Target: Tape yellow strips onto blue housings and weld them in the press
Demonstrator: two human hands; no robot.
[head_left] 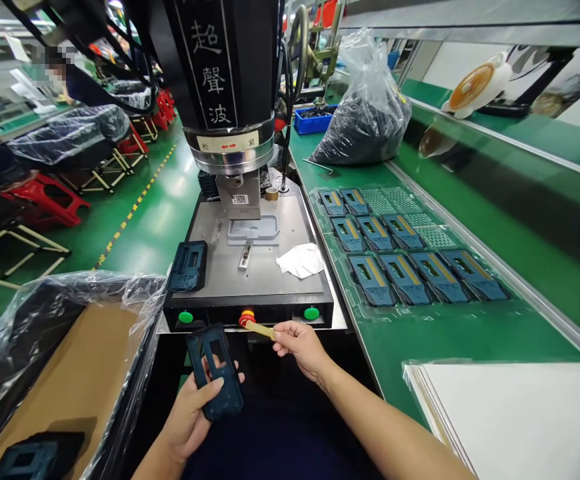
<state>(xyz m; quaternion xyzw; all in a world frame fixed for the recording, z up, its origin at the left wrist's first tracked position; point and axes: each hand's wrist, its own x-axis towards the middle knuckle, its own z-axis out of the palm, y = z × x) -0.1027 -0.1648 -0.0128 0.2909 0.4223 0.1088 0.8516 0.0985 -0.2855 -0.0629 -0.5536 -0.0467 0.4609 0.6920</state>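
Note:
My left hand (190, 413) grips a dark blue plastic frame (215, 370) with a rectangular cut-out, held upright in front of the machine. My right hand (303, 347) pinches a small yellow strip (259, 329) near the red button (247, 317) on the machine's front. The ultrasonic welding machine (250, 267) stands ahead, with a grey fixture (253, 230) under its horn. Another dark frame (187, 265) lies on the left of its plate.
A white cloth (300, 260) lies on the plate. To the right a clear tray (400, 247) holds several blue frames with yellow strips. White sheets (510, 413) lie near right. A lined cardboard box (60, 373) sits left. A bag of black parts (365, 113) stands behind.

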